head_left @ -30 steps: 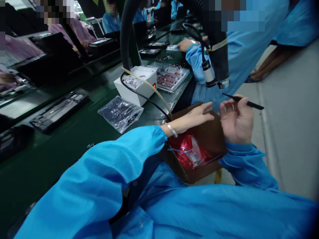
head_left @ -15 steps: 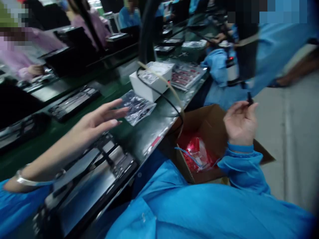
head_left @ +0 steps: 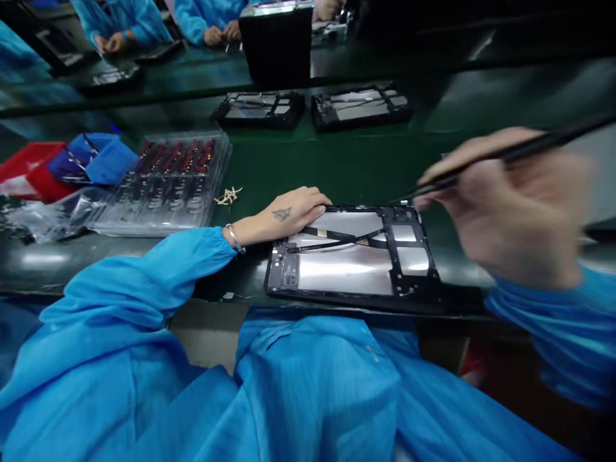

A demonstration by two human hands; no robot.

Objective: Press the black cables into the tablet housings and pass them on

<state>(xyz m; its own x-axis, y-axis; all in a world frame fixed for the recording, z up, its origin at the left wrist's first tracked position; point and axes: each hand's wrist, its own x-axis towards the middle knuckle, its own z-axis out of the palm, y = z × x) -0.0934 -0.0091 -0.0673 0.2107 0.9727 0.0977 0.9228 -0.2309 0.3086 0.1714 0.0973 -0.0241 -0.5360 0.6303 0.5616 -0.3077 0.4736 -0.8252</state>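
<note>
An opened tablet (head_left: 346, 269) lies flat at the bench's front edge, its silvery inside, black frame and crossed flat cables showing. My left hand (head_left: 301, 208) rests on its far left edge, fingers stretched out and close together. My right hand (head_left: 520, 212), blurred by motion, is closed around a slim black tool (head_left: 539, 142) that looks like tweezers. The tool's tip points at the tablet's far right corner, near a small light-coloured bit (head_left: 404, 203). Whether the tip touches the corner, I cannot tell.
Left of the tablet are a clear tray (head_left: 219, 167) of small parts, a blue bin (head_left: 113, 160), a red bin (head_left: 29, 160) and plastic bags (head_left: 58, 215). Pale strips (head_left: 228, 196) lie beside the tray. Two more opened tablets (head_left: 257, 108) sit behind; co-workers' hands (head_left: 221, 33) show beyond.
My view has swung from the bench's side and a cardboard box round to face the bench. My left hand has come down onto the tablet; my right has moved from above the box to its far right corner.
</note>
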